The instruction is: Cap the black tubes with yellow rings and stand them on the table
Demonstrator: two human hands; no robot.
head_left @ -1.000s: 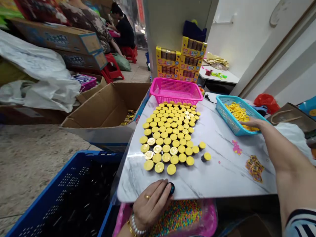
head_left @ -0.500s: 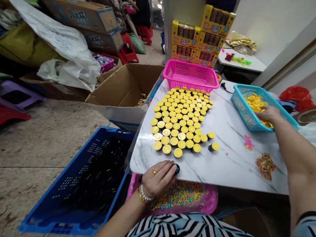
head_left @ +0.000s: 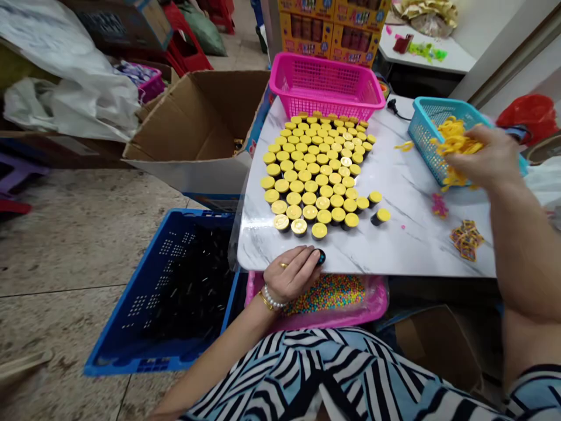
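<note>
Near the table's front edge, my left hand is closed around a small black cup with bluish bits at its top. My right hand grips a bunch of yellow plastic pieces, some dangling, over the teal basket. One loose yellow piece shows left of that basket. Rows of black cups with yellow lids cover the middle of the table; a single lidded cup stands a little apart on their right.
A pink basket stands behind the cups. Small pink pieces and printed cards lie on the right. Below the table edge is a pink tray of colourful beads. A blue crate and a cardboard box stand left.
My right hand has lifted out of the teal basket with a bunch of yellow pieces, and one loose piece now shows beside it. My left hand still holds the cup. The view has tilted down.
</note>
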